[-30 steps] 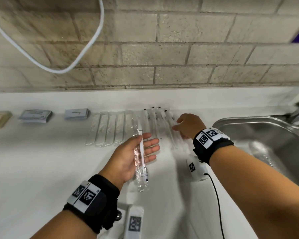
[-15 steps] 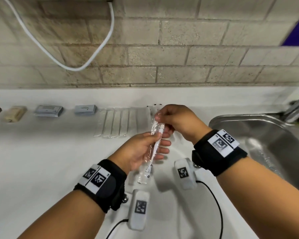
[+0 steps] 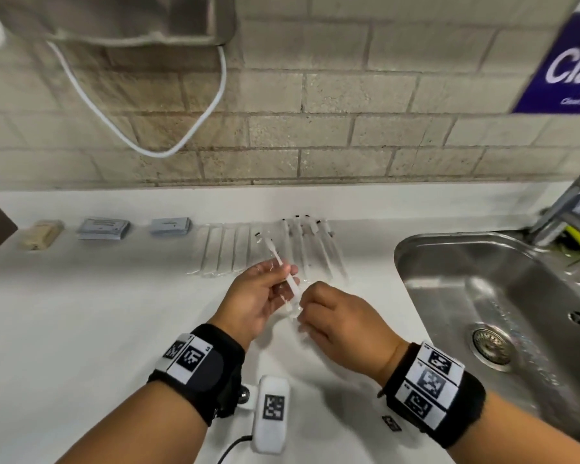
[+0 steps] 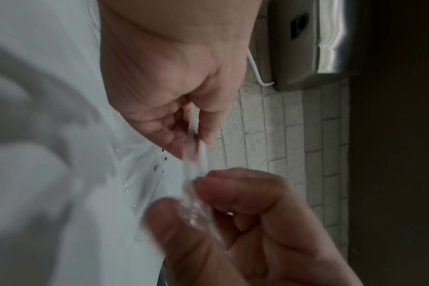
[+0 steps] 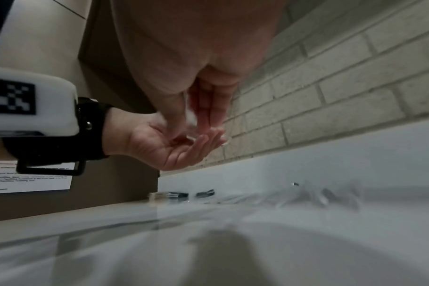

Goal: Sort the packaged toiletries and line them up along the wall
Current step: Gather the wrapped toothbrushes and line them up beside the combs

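So now both hands have the toothbrush point(image 3: 283, 279): left hand point(image 3: 257, 301) cradles it, right hand point(image 3: 332, 316) has moved to pinch its near end, probably lining it up for the row point(image 3: 302, 249).

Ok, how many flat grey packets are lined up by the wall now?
2. The left grey packet lies just right of the tan bar; the right grey packet lies between it and the clear-wrapped packs. None appears hidden.

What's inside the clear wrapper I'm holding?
The clear wrapper shows one white toothbrush. The left hand and right hand pinch it, covering its lower end.
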Available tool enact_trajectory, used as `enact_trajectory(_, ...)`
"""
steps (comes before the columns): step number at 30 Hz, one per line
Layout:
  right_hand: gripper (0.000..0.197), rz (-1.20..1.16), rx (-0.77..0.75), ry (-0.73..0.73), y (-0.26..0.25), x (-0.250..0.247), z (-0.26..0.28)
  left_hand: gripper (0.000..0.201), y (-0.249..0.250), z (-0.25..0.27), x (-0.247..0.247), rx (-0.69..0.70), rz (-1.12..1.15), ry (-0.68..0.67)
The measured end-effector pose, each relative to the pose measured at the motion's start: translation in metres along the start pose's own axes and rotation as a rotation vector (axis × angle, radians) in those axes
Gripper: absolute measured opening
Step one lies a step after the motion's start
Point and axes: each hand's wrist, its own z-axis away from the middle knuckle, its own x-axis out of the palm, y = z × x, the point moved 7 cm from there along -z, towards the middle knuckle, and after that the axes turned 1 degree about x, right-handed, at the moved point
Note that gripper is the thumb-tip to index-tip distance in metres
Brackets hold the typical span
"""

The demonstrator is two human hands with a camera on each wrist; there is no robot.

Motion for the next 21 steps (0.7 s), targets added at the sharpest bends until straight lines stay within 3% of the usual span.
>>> enact_trajectory(3, 0.031, -0.221, 0.244, -0.037, 0.010, -0.010, -0.004, 0.009, 0.002, 0.001, 0.005, 0.015, 0.009, -0.020)
enact_trajectory(6, 0.013, -0.482, 0.704, -0.028, 0.044, -0.012, -0.010, 0.008, 0.003, 0.000, 0.015, 0.018, -0.028, -0.037)
enact_trajectory(8, 0.023, -0.698, 0.915, -0.069, 0.063, 0.000, -0.011, 0.006, 0.004, -0.003, 0.027, 0.022, -0.095, -0.060)
enact_trajectory(12, 0.023, -0.627, 1.072, -0.061, 0.110, -0.001, -0.012, 0.011, 0.014, -0.019, 0.036, 0.081, -0.391, -0.015)
enact_trajectory(15, 0.017, -0.423, 1.188, -0.073, 0.166, -0.008, -0.007, 0.042, 0.023, -0.043, 0.024, 0.178, -0.967, 0.023)
enact_trajectory(18, 0.009, -0.310, 1.291, -0.247, 0.211, 0.001, 0.000, 0.055, 0.014, -0.062, 0.013, 0.188, -1.479, -0.023)
enact_trajectory(21, 0.012, -0.319, 1.321, -0.285, 0.237, 0.011, 0.004, 0.062, 0.000, -0.071, 0.006, 0.167, -1.629, -0.104)
